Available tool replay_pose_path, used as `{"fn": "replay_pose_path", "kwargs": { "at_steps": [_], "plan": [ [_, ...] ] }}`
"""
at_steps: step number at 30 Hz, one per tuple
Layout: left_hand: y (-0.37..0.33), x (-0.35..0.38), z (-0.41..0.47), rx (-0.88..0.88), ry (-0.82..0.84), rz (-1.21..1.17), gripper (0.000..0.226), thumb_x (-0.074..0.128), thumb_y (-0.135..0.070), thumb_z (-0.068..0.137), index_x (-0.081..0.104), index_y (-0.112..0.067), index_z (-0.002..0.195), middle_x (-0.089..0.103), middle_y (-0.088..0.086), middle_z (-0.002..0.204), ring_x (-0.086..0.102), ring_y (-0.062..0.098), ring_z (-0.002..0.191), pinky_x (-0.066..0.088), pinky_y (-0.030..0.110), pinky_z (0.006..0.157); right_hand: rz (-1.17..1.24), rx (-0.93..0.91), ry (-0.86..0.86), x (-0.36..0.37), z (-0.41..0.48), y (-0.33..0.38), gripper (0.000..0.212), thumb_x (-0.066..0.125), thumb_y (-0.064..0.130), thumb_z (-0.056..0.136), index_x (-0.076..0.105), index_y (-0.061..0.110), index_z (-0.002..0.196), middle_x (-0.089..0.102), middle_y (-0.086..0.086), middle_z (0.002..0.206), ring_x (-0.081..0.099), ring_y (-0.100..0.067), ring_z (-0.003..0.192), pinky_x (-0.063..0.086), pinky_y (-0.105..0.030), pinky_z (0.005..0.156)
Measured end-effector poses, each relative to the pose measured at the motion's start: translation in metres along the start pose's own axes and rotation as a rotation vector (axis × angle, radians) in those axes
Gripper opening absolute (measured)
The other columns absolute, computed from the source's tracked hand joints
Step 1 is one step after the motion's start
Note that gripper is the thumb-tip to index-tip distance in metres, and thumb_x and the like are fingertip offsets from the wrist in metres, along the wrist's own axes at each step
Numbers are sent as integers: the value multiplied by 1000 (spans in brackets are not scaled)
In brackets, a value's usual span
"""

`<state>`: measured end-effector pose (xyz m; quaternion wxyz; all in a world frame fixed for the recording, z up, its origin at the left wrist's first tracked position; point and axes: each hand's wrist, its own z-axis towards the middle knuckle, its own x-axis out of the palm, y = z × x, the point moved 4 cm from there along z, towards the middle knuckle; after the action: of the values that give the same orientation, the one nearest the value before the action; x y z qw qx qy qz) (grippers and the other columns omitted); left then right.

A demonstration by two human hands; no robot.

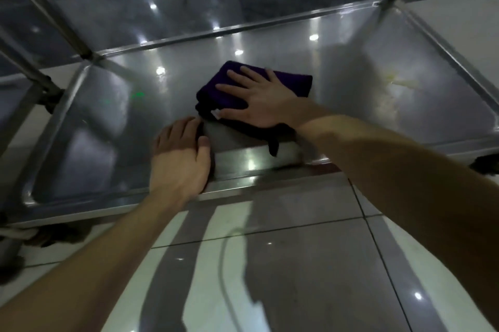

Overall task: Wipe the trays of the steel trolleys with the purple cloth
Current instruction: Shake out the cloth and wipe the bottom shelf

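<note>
Purple folded cloth (216, 83), under the flat right hand (259, 99), seems mid-wipe on the steel trolley tray (364, 83); flat left hand (181, 156) rests on its near edge; sweep outward next.

The right hand (256, 99) lies flat with spread fingers on the folded purple cloth (232, 88) in the lowest steel tray (405, 67), while the left hand (181, 156) rests on the tray's near rim above the glossy tiled floor (297, 264)

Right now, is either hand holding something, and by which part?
Nothing is gripped. The right hand presses flat on top of the cloth; the left hand rests open on the front rim of the tray.
</note>
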<state>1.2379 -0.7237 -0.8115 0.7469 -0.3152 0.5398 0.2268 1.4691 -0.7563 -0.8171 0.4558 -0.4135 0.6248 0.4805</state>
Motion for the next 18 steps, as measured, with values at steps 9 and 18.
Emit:
{"fn": "replay_pose_path", "kwargs": {
  "at_steps": [9, 18],
  "plan": [
    [-1, 2, 3, 43, -37, 36, 51, 45, -44, 102, 63, -17, 143, 61, 10, 146, 55, 38, 131, 40, 52, 114, 78, 591, -132, -44, -54, -168, 115, 15, 109, 74, 12, 48, 171, -2, 8, 183, -5, -22, 168, -3, -62, 131],
    [-10, 0, -1, 37, -23, 81, 57, 48, -55, 97, 63, -27, 145, 59, 4, 147, 52, 33, 135, 38, 50, 117, 37, 653, -132, -31, -18, -94, 100, 31, 90, 93, 3, 38, 174, -10, -11, 182, -14, -44, 165, -7, -79, 123]
  ]
}}
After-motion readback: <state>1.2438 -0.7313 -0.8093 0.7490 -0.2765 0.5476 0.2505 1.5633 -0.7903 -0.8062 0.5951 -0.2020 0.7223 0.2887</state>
